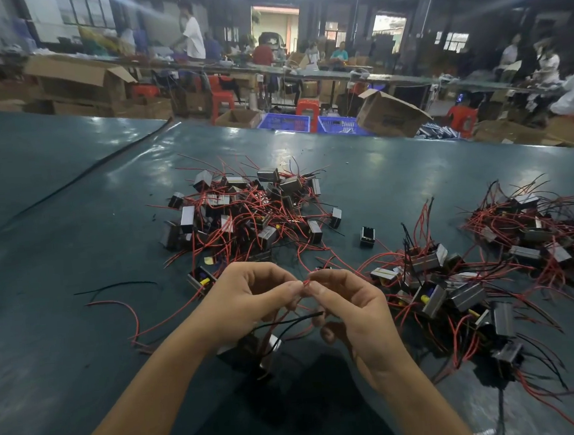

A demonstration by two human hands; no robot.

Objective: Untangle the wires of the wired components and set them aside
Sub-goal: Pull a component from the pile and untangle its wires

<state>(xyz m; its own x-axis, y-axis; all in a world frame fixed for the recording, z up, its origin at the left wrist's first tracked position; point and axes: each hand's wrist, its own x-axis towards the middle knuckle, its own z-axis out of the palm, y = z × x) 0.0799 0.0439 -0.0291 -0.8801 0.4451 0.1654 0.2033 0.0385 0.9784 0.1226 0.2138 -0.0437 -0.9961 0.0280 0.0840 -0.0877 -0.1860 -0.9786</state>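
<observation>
Fingers of our left hand (251, 299) curl to pinch a thin red wire (305, 282), and our right hand (350, 301) pinches the same wire just beside them, above the green table (57, 235). A wired component (255, 352) sits blurred below our hands. The tangled pile (244, 210) lies beyond them and a looser heap (449, 287) to the right.

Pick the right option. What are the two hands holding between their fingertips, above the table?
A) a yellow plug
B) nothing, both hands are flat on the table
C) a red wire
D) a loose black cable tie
C: the left hand and the right hand meet fingertip to fingertip and pinch a red wire between them, raised off the green table.
</observation>
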